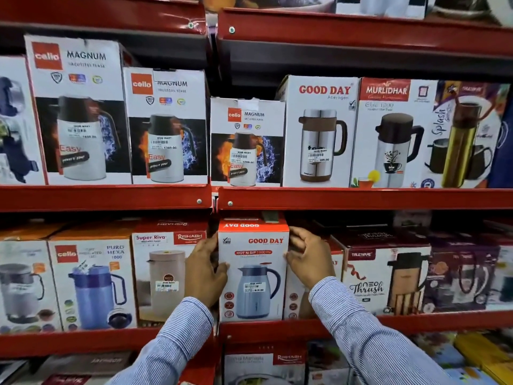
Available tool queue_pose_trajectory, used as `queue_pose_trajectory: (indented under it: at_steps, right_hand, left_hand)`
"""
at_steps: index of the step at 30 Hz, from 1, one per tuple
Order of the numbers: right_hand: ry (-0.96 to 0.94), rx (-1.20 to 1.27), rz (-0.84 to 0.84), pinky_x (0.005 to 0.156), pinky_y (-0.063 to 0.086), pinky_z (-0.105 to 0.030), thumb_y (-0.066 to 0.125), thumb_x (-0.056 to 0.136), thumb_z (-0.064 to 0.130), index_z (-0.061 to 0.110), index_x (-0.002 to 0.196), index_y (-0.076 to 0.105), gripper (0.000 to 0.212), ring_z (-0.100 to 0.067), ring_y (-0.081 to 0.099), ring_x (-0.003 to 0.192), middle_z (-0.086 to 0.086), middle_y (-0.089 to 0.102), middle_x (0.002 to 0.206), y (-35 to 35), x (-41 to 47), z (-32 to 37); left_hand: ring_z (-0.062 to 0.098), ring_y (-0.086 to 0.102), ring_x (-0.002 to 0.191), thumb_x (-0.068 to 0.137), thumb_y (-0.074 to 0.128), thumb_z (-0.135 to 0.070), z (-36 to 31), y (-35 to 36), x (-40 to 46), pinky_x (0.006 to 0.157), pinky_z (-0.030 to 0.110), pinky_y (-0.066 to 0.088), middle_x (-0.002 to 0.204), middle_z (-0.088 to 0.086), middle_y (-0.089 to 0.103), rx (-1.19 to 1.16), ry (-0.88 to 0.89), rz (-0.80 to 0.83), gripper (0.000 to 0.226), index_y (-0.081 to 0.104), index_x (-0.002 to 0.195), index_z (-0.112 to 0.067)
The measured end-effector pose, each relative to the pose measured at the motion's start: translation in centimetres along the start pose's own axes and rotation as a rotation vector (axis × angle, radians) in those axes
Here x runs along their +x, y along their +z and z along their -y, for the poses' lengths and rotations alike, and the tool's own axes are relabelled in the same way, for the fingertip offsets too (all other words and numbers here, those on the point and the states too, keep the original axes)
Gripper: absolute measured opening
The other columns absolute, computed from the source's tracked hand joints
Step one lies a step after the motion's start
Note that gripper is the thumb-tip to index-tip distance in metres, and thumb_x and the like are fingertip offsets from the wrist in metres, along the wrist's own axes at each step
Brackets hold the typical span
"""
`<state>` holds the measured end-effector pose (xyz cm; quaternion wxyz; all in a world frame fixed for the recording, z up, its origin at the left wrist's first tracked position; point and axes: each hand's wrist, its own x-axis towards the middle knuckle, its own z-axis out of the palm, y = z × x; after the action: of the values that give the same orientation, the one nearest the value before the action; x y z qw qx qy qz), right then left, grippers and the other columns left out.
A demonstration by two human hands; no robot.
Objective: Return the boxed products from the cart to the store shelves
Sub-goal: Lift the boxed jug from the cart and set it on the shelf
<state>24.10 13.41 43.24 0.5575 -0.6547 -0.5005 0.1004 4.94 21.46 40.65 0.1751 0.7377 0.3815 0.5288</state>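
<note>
Red-topped Good Day flask box (253,273) stands upright between our left hand (205,269) and right hand (309,258), both gripping its sides equally near.

This is a shop aisle. Red metal shelves (105,200) run in tiers, packed edge to edge with boxed flasks and jugs, such as a Cello Magnum box (80,112) and a Good Day box (319,132), their fronts carrying barcode price stickers (318,157).
</note>
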Motion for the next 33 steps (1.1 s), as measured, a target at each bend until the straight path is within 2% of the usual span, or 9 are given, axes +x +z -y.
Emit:
queue_pose_trajectory:
  at_steps: [4,8,12,15,18,21,24,26,33]
  right_hand:
    - [0.006,-0.122,0.051,0.096,0.051,-0.025,0.061,0.082,-0.008,0.009,0.137,0.047,0.06,-0.017,0.056,0.124,-0.01,0.059,0.135,0.9,0.4,-0.8]
    - [-0.038,-0.194,0.102,0.095,0.048,-0.021,0.062,0.081,-0.005,0.012,0.125,0.058,0.047,-0.017,0.061,0.117,-0.005,0.067,0.123,1.2,0.8,-0.2]
    - [-0.051,-0.239,0.156,0.101,0.05,-0.034,0.07,0.078,0.009,0.024,0.134,0.045,0.063,-0.017,0.061,0.116,0.0,0.062,0.126,1.2,0.1,-0.2]
    - [-0.146,-0.339,0.139,0.11,0.039,-0.036,0.067,0.083,0.024,0.025,0.15,0.021,0.081,-0.016,0.045,0.13,0.003,0.046,0.142,0.7,-2.3,-0.8]
    - [-0.256,-0.48,0.117,0.121,0.015,-0.037,0.058,0.087,0.039,0.027,0.152,0.007,0.083,-0.016,0.008,0.149,0.005,0.006,0.163,0.3,-5.7,-3.2]
    - [-0.279,-0.571,0.137,0.122,0.005,-0.038,0.053,0.089,0.045,0.032,0.151,-0.003,0.084,-0.017,-0.009,0.15,0.006,-0.011,0.162,0.0,-9.4,-6.6]
    - [-0.271,-0.638,0.148,0.119,0.006,-0.035,0.055,0.088,0.044,0.037,0.148,-0.014,0.092,-0.021,-0.015,0.148,0.003,-0.019,0.161,-0.3,-12.9,-9.8]
    - [-0.221,-0.676,0.187,0.121,0.008,-0.041,0.052,0.088,0.046,0.035,0.148,-0.015,0.091,-0.024,-0.018,0.148,0.001,-0.025,0.159,-0.4,-15.1,-11.9]
    - [-0.07,-0.775,0.308,0.12,0.012,-0.05,0.048,0.086,0.05,0.025,0.152,0.002,0.085,-0.033,-0.006,0.149,-0.008,-0.013,0.161,-0.2,-22.3,-19.1]
  left_hand:
    - [0.016,0.061,0.103,0.076,0.07,0.005,1.5,1.2,-0.2,0.095,0.024,0.047,0.12,0.004,0.064,0.041,-0.009,0.021,0.063,0.054,0.132,-0.017]
    - [0.021,0.069,0.1,0.083,0.063,-0.002,2.4,1.6,0.1,0.09,0.026,0.051,0.116,0.005,0.072,0.055,-0.011,0.061,0.054,0.05,0.132,-0.019]
    - [0.016,0.067,0.106,0.083,0.068,-0.02,2.6,1.6,-0.6,0.094,0.034,0.055,0.124,0.003,0.068,0.027,-0.057,0.121,0.071,0.033,0.145,-0.022]
    - [0.016,0.053,0.129,0.082,0.069,-0.028,2.2,1.3,-3.0,0.106,0.036,0.047,0.146,0.001,0.05,0.035,-0.057,0.132,0.085,0.02,0.151,-0.025]
    - [0.011,0.023,0.146,0.083,0.068,-0.028,1.5,1.2,-7.1,0.115,0.022,0.023,0.161,-0.004,0.018,0.13,0.044,0.171,0.089,0.012,0.153,-0.026]
    - [0.015,0.006,0.15,0.084,0.066,-0.035,2.1,1.6,-11.3,0.121,0.035,0.015,0.164,-0.003,0.003,0.245,0.09,0.246,0.092,0.005,0.152,-0.031]
    - [0.021,0.003,0.151,0.084,0.061,-0.041,3.6,2.3,-15.2,0.122,0.046,0.018,0.164,-0.001,-0.002,0.337,0.093,0.309,0.09,0.005,0.153,-0.029]
    - [0.02,-0.006,0.151,0.085,0.056,-0.043,4.6,3.0,-17.9,0.122,0.047,0.015,0.163,-0.004,-0.011,0.365,0.081,0.375,0.089,-0.001,0.152,-0.032]
    - [0.025,-0.007,0.151,0.087,0.05,-0.045,7.1,5.3,-26.4,0.121,0.052,0.016,0.163,0.0,-0.012,0.416,-0.022,0.548,0.086,-0.008,0.15,-0.036]
